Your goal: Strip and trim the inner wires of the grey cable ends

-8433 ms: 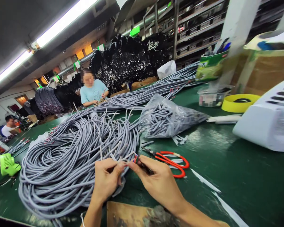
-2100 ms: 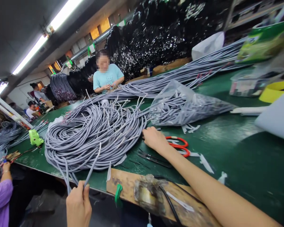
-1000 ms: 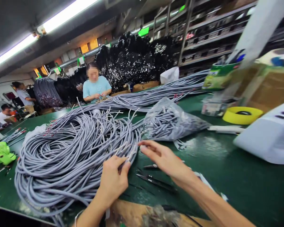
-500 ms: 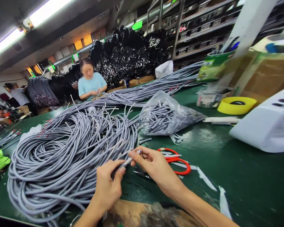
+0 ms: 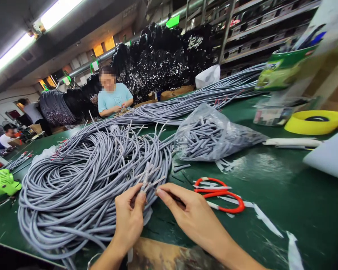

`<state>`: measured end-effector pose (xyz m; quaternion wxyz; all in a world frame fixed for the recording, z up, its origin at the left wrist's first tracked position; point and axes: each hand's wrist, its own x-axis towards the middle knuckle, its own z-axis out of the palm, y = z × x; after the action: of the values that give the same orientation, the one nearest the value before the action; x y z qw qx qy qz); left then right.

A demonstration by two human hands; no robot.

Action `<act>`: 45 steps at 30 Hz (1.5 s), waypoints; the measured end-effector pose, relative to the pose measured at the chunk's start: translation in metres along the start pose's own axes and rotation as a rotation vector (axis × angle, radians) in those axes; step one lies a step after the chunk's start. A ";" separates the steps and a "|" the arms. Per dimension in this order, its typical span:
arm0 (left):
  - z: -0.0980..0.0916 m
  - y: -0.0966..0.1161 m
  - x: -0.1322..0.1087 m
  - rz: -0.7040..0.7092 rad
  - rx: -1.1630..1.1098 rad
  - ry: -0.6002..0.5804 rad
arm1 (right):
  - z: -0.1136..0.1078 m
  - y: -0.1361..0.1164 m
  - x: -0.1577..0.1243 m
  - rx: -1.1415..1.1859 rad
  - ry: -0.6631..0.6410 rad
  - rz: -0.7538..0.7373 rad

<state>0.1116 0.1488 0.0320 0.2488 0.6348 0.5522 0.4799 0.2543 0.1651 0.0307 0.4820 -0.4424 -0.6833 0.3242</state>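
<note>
A big coil of grey cables (image 5: pixel 87 187) lies on the green table (image 5: pixel 284 210). At its near edge my left hand (image 5: pixel 129 217) is closed on the end of one grey cable (image 5: pixel 144 179), which points up from its fingers. My right hand (image 5: pixel 191 217) is beside it, thumb and forefinger pinched together at the cable's tip; what they hold is too small to make out. Red-handled scissors (image 5: pixel 219 193) lie just right of my right hand.
A clear bag of short grey cable pieces (image 5: pixel 211 135) lies behind the scissors. White strips (image 5: pixel 267 221) are scattered at the right. A yellow tape roll (image 5: pixel 315 122), a green fan (image 5: pixel 5 182) and a wooden board (image 5: pixel 163 258) are nearby. A person in a light-blue shirt (image 5: pixel 114 99) works opposite.
My hands have shifted slightly toward me on the cable end. The right fingers slid from the cable tip to a pinch beside it. The view turned a little left.
</note>
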 end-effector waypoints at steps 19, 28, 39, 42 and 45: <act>-0.003 0.008 -0.002 -0.008 -0.038 -0.111 | 0.006 0.001 0.002 0.089 -0.081 0.027; 0.004 0.000 0.004 -0.009 0.051 -0.169 | -0.003 -0.013 -0.005 0.060 -0.070 -0.068; 0.003 0.004 0.000 -0.069 -0.068 -0.080 | 0.001 0.004 -0.002 -0.294 0.001 -0.081; 0.002 0.004 -0.001 -0.025 -0.042 -0.088 | 0.002 0.004 -0.001 -0.244 -0.010 -0.087; 0.001 0.003 0.000 0.030 0.015 -0.097 | 0.003 0.002 -0.002 -0.156 -0.007 -0.120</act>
<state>0.1135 0.1480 0.0338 0.2632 0.6672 0.5336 0.4481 0.2526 0.1641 0.0278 0.4623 -0.4357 -0.7334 0.2420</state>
